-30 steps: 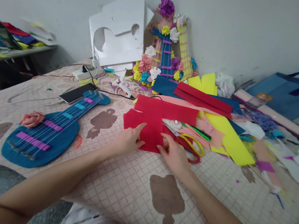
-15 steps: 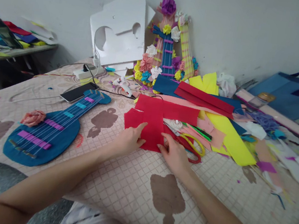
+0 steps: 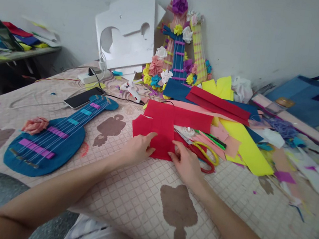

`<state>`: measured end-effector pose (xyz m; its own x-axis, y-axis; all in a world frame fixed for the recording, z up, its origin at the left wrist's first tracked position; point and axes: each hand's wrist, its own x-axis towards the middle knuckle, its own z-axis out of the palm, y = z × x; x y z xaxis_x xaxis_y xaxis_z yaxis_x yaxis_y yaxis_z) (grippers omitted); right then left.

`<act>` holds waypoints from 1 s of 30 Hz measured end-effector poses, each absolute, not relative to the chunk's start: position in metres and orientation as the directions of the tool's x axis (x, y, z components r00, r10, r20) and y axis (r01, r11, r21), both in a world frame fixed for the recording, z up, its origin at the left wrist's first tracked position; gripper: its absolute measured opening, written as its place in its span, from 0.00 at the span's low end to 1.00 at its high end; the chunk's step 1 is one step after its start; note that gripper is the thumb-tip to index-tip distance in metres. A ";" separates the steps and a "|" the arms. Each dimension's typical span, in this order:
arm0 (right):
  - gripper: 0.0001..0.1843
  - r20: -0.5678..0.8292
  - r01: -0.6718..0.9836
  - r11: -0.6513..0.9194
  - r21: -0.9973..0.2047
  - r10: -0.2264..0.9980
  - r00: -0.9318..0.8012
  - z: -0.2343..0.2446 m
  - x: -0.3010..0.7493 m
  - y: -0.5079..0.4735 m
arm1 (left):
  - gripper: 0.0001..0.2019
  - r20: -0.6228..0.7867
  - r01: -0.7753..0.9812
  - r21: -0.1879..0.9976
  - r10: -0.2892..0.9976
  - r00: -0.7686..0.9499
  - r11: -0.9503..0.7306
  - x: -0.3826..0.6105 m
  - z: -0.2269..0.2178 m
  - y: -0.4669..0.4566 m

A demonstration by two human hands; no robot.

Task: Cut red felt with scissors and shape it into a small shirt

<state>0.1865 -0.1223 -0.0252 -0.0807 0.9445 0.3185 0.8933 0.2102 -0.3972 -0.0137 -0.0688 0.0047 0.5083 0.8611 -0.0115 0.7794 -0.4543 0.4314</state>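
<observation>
A folded sheet of red crepe-like paper [image 3: 162,132] lies flat on the table in front of me. My left hand [image 3: 140,147] holds its lower left side, index finger and thumb bent onto it. At the lower right edge, my right hand [image 3: 185,159] grips the sheet between thumb and fingers. Scissors with yellow and red handles [image 3: 206,153] lie just beyond my right hand, partly over more red paper. A wider red strip [image 3: 192,119] stretches behind the sheet. The undersides of both hands are hidden.
To the left lies a blue paper guitar [image 3: 64,133] with a pink flower, beside a phone [image 3: 80,97]. A glue gun [image 3: 130,90] and power strip [image 3: 90,77] sit behind. Yellow paper [image 3: 250,153] and scraps spread right. Decorated guitars [image 3: 179,54] and white foam board [image 3: 127,31] lean on the wall.
Both hands stay in almost the same place on the red paper. The view has shifted very slightly; nothing else visibly moves.
</observation>
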 end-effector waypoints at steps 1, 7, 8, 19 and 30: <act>0.18 0.326 0.894 0.212 -0.394 0.942 -0.080 -0.025 0.186 -0.122 | 0.26 -0.013 0.779 0.432 0.860 0.510 -0.455 -0.014 0.005 -0.069; 0.18 0.325 0.911 0.208 -0.357 0.942 -0.087 -0.025 0.185 -0.123 | 0.24 -0.008 0.776 0.429 0.857 0.515 -0.462 -0.013 0.005 -0.070; 0.18 0.324 0.912 0.207 -0.355 0.942 -0.088 -0.025 0.185 -0.123 | 0.24 -0.005 0.775 0.426 0.856 0.517 -0.466 -0.013 0.004 -0.070; 0.18 0.273 0.928 0.174 -0.331 0.959 -0.082 -0.020 0.182 -0.125 | 0.23 -0.051 0.848 0.266 0.872 0.487 -0.458 -0.007 0.011 -0.078; 0.19 0.249 0.950 0.161 -0.268 0.964 -0.093 -0.019 0.180 -0.128 | 0.10 0.089 0.768 0.201 0.792 0.604 -0.608 -0.010 0.008 -0.076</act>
